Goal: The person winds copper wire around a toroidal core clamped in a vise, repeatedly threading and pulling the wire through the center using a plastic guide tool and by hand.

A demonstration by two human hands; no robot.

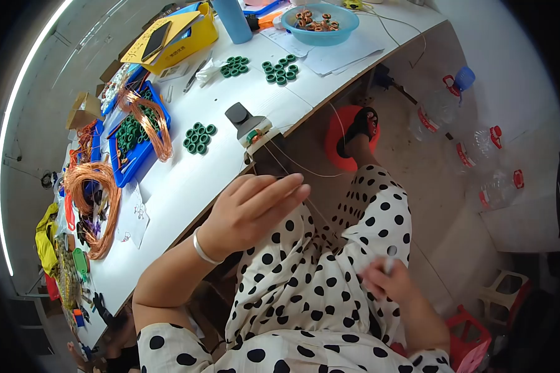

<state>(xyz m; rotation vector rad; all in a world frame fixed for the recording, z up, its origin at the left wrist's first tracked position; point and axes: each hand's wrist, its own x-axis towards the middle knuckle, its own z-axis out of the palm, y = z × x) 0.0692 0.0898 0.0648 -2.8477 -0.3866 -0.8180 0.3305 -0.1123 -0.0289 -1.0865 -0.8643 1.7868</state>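
Observation:
My left hand (249, 208), with a white bracelet at the wrist, is raised in front of the table edge. Its fingers are stretched forward, and I see nothing held in them. Just beyond them, a small holder (258, 133) with a grey block sits at the edge and carries a green ring (252, 136) with copper-coloured wire on it. Thin pale wire (305, 169) loops out from the holder; one strand passes behind my left fingers towards my lap. My right hand (386, 280), blurred, is closed above my thigh; what its fingers grip is unclear.
Green rings (199, 138) lie in several groups on the white table (174, 186). A blue tray (124, 168) holds more, beside copper wire coils (112, 217). A blue bowl (339, 38) contains copper-wound rings. Large plastic bottles (479, 149) and a red stool (470, 336) stand right.

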